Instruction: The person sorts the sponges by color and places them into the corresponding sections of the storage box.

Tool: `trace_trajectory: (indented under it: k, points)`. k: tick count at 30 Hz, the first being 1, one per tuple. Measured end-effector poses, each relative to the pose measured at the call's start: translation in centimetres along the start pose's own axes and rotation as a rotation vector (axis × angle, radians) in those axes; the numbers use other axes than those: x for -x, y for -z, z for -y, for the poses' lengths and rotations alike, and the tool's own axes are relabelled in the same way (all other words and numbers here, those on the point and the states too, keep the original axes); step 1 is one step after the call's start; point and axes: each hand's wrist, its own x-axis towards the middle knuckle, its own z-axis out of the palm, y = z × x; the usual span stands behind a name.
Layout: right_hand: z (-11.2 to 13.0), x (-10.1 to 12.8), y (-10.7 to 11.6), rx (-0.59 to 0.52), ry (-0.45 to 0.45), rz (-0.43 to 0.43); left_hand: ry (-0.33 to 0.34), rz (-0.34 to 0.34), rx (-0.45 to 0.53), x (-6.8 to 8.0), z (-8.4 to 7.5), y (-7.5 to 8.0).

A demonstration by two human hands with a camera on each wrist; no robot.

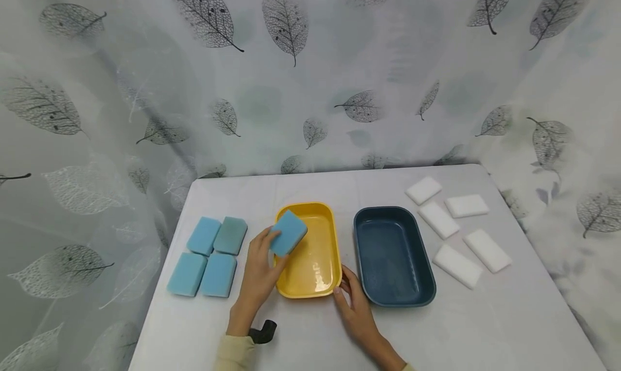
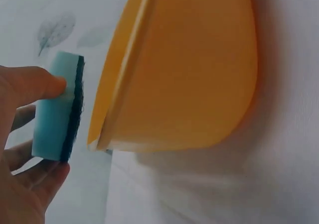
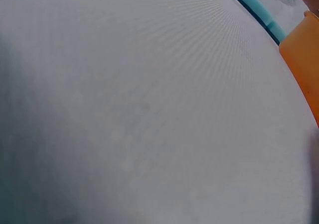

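My left hand (image 1: 259,271) holds a blue sponge (image 1: 288,232) by its edges, tilted over the left rim of the yellow tray (image 1: 317,284). In the left wrist view the blue sponge (image 2: 59,108) shows a dark scouring side facing the yellow tray (image 2: 184,74), with my thumb and fingers (image 2: 30,87) pinching it. My right hand (image 1: 353,301) rests with straight fingers against the near right corner of the yellow tray, between it and the dark blue tray (image 1: 368,252). The right wrist view shows only tablecloth and a tray corner (image 3: 304,64).
Several blue sponges (image 1: 208,255) lie in a block at the left of the white table (image 1: 485,328). Several white sponges (image 1: 456,231) lie scattered at the right. A leaf-patterned curtain (image 1: 310,80) closes off the back and sides.
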Motion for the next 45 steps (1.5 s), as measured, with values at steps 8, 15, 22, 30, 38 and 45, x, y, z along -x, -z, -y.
trace_trajectory:
  k: [8, 15, 22, 30, 38, 45]
  points:
    - [2.7, 0.1, 0.5, 0.008, 0.006, 0.012, -0.140, 0.154, -0.082, -1.5, 1.5, -0.3]
    - [3.6, 0.2, 0.6, 0.044, 0.008, 0.020, -0.309, 0.273, -0.187, -3.7, 2.3, -0.1]
    - [0.9, 0.2, 0.2, 0.041, -0.005, 0.000, -0.415, 0.385, -0.254, -5.8, 2.3, -0.5]
    - [-0.6, 0.2, 0.1, 0.051, 0.003, -0.006, -0.459, 0.504, -0.299, -7.5, 2.5, -1.2]
    - [-0.5, 0.1, 0.2, 0.062, 0.018, -0.011, -0.491, 0.578, -0.366, -8.8, 2.7, -2.4]
    - [-0.5, 0.1, 0.2, 0.066, 0.004, -0.011, -0.467, 0.582, -0.375, -9.3, 2.6, -3.0]
